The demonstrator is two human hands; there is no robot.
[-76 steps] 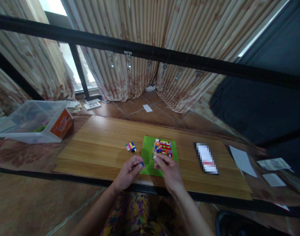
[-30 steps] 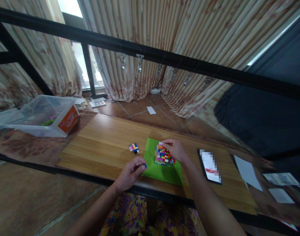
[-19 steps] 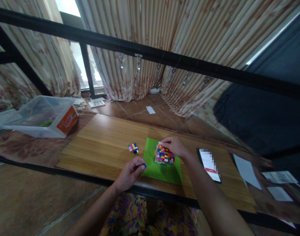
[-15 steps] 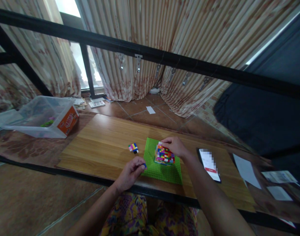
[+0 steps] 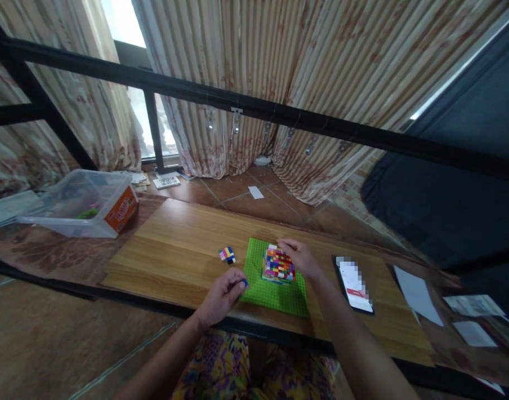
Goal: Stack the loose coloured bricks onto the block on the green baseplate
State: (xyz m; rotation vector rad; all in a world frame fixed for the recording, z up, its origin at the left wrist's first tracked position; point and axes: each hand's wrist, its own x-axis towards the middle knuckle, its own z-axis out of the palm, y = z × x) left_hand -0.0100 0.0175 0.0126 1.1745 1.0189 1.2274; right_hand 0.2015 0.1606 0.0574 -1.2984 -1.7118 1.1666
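Observation:
Between the thumb and fingers of my left hand (image 5: 224, 293) is a small blue toy brick (image 5: 245, 284), held over the left edge of a green baseplate (image 5: 279, 303). On that plate stands a multicoloured block of toy bricks (image 5: 282, 265), built in several layers. A white brick (image 5: 272, 246) shows at its far left corner. My right hand (image 5: 299, 256) is over the far edge of the block, fingers stretched to the left, just right of the white brick. I see nothing held in it. Left of the plate lies a small cluster of coloured bricks (image 5: 226, 254).
A phone (image 5: 354, 284) lies right of the plate on the wooden board (image 5: 175, 244). Farther right are white papers (image 5: 417, 293). A clear plastic box (image 5: 77, 205) with an orange label stands at the left. A black metal rail (image 5: 254, 105) crosses beyond the table.
My right hand's fingertips have drawn slightly right, off the white brick at the block's far corner. My left hand still holds the blue brick in nearly the same place. The view has tilted slightly.

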